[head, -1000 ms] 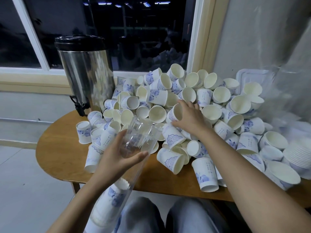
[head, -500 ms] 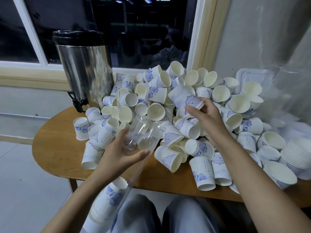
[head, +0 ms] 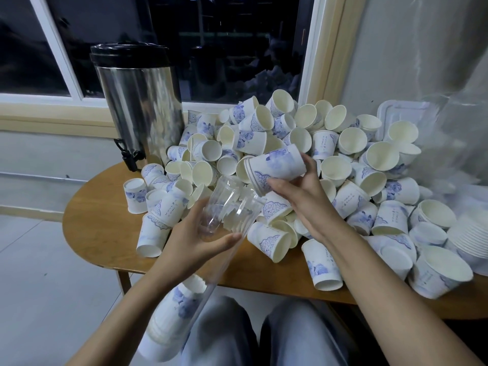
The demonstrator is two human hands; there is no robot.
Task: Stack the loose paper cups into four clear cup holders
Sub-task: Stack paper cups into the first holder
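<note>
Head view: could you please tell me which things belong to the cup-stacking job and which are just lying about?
Job: clear cup holder in the left hand; nested cups in the right hand; loose cup pile.
Lying about: steel urn; white plastic lid by the wall.

Dim cool indoor light, dark window (head: 224, 46), wide-angle edge bending, soft blur
</note>
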